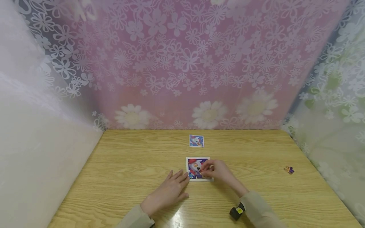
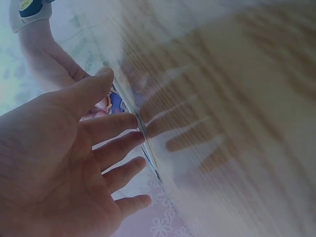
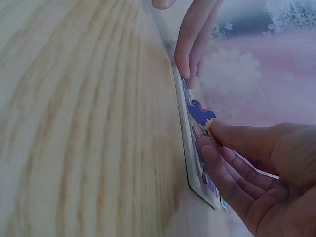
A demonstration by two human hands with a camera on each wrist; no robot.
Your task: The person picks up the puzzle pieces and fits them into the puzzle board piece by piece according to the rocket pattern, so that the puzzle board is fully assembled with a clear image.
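A small square jigsaw board with a colourful cartoon picture lies on the wooden table. My left hand lies flat beside it, its straight fingers touching the board's left edge. My right hand is over the board's right half, thumb and fingers pinching a blue puzzle piece against the board. The left hand's fingertips show at the far edge in the right wrist view.
A small picture card lies farther back on the table. One loose puzzle piece sits far to the right. Flowered curtains close off the back and sides of the table.
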